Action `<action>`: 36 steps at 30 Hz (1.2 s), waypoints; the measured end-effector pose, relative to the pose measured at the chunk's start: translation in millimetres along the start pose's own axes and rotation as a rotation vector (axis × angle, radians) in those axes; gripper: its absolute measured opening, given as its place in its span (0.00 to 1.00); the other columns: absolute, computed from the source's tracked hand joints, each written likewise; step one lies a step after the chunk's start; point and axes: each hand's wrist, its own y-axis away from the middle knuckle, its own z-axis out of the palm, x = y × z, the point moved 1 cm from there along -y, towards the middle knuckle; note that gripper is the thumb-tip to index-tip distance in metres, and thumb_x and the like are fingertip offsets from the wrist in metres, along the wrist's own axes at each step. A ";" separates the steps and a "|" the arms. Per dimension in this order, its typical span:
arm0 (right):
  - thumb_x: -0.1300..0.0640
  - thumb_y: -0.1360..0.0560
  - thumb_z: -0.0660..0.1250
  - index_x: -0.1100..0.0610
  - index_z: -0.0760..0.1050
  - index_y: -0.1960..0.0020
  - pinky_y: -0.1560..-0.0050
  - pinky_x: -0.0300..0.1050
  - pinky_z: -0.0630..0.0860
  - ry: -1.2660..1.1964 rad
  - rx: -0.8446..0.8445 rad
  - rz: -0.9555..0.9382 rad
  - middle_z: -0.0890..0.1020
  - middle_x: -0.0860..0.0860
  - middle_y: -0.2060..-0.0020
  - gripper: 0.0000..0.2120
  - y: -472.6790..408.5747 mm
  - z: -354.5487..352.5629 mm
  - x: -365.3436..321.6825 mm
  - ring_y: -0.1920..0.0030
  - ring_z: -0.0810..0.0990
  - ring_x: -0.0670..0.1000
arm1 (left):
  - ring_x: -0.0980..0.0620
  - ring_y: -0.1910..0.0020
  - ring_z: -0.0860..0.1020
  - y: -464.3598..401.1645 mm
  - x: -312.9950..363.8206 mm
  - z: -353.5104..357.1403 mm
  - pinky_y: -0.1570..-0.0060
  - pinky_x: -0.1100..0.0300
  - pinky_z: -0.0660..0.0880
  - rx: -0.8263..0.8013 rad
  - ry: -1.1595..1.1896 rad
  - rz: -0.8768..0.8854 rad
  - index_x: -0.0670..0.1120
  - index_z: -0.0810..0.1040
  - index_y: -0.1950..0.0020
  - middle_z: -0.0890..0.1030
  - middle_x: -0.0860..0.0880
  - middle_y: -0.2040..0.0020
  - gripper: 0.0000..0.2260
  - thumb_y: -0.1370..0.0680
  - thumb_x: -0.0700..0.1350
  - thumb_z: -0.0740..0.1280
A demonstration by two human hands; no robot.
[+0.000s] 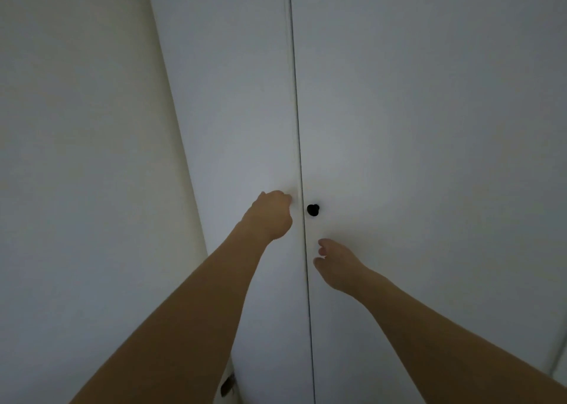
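Two tall white cupboard doors meet at a thin vertical seam (302, 173). A round black knob (313, 209) sits on the right door (429, 127), just beside the seam. My left hand (271, 215) reaches to the left door (239, 112) at the same height, with its fingers curled against the door's edge. It covers the spot that mirrors the black knob, and whatever it grips is hidden. My right hand (336, 264) hovers a little below the black knob, fingers loosely curled and holding nothing, apart from the knob.
A plain white wall (76, 158) runs along the left of the cupboard. A small dark object (227, 385) lies low down at the foot of the left door. The light is dim.
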 end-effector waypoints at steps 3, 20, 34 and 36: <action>0.59 0.20 0.57 0.61 0.59 0.27 0.44 0.41 0.71 0.009 0.007 -0.024 0.71 0.58 0.32 0.22 6.4 6.4 -5.4 0.39 0.73 0.54 | 0.43 0.46 0.75 9.9 -6.3 -5.6 0.41 0.56 0.71 0.063 0.024 -0.051 0.39 0.77 0.41 0.79 0.42 0.44 0.15 0.25 0.35 0.57; 0.63 0.20 0.55 0.39 0.44 0.24 0.31 0.46 0.66 0.328 -0.423 -0.423 0.63 0.52 0.25 0.34 36.6 136.0 -130.5 0.30 0.68 0.55 | 0.49 0.73 0.70 146.2 -139.4 -78.3 0.69 0.59 0.63 0.425 -0.180 -0.284 0.48 0.66 0.72 0.68 0.50 0.75 0.22 0.24 0.61 0.56; 0.68 0.24 0.55 0.47 0.35 0.23 0.23 0.47 0.51 0.462 -0.471 -0.643 0.34 0.45 0.24 0.40 -2.8 246.5 -221.7 0.22 0.44 0.49 | 0.47 0.63 0.71 184.5 -283.9 -91.9 0.63 0.56 0.65 0.646 0.113 -0.657 0.43 0.67 0.56 0.73 0.47 0.62 0.09 0.19 0.47 0.59; 0.67 0.25 0.56 0.47 0.35 0.23 0.25 0.50 0.57 0.498 -0.421 -0.664 0.31 0.45 0.25 0.41 -12.5 259.5 -233.5 0.22 0.49 0.53 | 0.48 0.64 0.71 182.1 -300.8 -91.9 0.64 0.56 0.65 0.666 0.130 -0.678 0.44 0.67 0.56 0.72 0.48 0.63 0.09 0.19 0.47 0.58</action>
